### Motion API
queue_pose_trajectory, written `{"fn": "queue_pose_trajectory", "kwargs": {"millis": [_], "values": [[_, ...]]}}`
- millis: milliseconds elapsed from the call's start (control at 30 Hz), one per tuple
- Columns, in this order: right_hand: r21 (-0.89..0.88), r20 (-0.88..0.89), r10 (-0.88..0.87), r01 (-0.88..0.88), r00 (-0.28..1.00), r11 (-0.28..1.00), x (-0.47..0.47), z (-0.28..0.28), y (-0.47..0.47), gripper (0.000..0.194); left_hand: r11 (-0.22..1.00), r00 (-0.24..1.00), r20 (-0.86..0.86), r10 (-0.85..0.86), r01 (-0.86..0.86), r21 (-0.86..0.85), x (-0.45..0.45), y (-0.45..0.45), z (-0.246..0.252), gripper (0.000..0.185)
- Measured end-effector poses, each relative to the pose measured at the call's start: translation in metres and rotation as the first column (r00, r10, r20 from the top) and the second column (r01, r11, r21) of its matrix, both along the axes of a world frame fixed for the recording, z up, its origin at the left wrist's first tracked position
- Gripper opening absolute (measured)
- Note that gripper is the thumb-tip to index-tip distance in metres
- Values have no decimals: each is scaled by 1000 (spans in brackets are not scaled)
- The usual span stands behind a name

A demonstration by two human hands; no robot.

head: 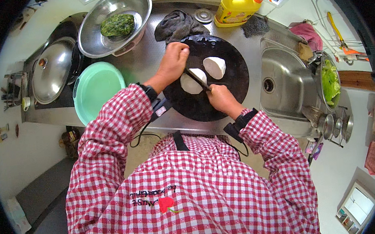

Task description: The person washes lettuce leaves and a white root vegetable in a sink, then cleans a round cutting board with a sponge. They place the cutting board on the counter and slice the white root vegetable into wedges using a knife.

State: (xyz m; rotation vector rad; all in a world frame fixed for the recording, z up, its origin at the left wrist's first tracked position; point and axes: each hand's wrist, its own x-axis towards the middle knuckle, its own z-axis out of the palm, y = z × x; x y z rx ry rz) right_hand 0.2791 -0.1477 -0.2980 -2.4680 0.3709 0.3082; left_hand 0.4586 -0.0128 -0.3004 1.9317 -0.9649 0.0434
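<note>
My right hand (222, 98) grips the handle of a kitchen knife (198, 79), seen nearly along its dark spine. The blade lies across a white, peeled vegetable piece (193, 85) on a round black chopping board (206, 110); how deep it has gone in cannot be seen. At the blade's far end, my left hand (176, 60) is a closed fist, over or against the knife. Its underside is hidden. A second white vegetable piece (215, 67), with a rounded side and flat cut faces, rests farther back on the board.
Left of the board are a mint-green basin (99, 90), a lidded wok (53, 71) and a steel bowl (87, 42) holding leafy greens (117, 25). Behind it lie a dark cloth (179, 24) and a yellow detergent jug (237, 9). A steel sink (286, 87) is at right.
</note>
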Motion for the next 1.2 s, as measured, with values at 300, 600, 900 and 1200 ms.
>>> {"fn": "queue_pose_trajectory", "kwargs": {"millis": [300,600,900,1200], "values": [[-20,-63,-18,17,998,1000,16,5,-21,25,852,911,-168,-376,411,323,-33,42,-11,61],[37,-113,-103,108,988,993,10,15,-13,26,869,810,-576,112,202,452,-45,40,-26,57],[-3,6,-44,44,999,999,5,31,11,23,912,863,-376,336,-199,359,-27,45,-47,44],[-2,-187,-21,21,982,1000,11,60,29,19,988,960,-235,155,-146,55,8,20,5,42]]}}
